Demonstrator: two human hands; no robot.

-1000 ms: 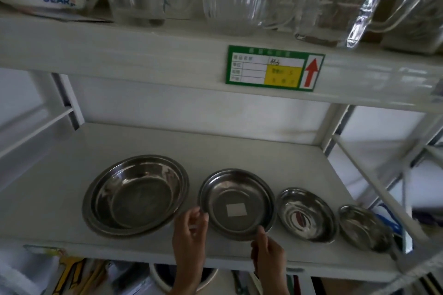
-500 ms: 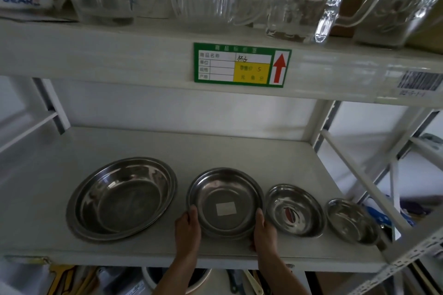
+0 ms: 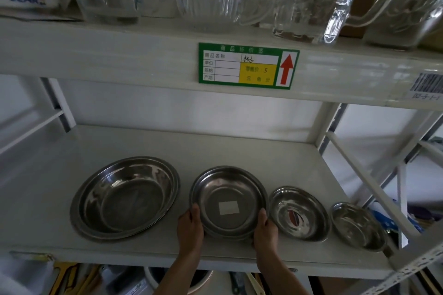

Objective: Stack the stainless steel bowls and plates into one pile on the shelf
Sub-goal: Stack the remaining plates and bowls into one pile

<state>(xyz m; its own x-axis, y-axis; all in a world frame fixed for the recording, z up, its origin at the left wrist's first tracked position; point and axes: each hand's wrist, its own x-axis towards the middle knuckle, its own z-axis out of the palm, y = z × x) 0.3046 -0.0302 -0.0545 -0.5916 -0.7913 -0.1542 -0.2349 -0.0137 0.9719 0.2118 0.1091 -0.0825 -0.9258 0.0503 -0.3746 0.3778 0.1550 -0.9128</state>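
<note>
On the white shelf (image 3: 215,151), 4 steel dishes are lined up left to right, largest to smallest. The big dish (image 3: 124,199) lies far left. The second dish (image 3: 229,201) is gripped at its near rim by the left hand (image 3: 190,227) and right hand (image 3: 265,230). The third dish (image 3: 298,213) and smallest dish (image 3: 357,225) follow rightward.

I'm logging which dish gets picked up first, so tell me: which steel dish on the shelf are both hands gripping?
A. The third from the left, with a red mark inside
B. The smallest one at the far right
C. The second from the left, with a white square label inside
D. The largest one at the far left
C: the left hand and right hand clasp opposite rims of the labelled dish; the other three sit untouched.
</note>
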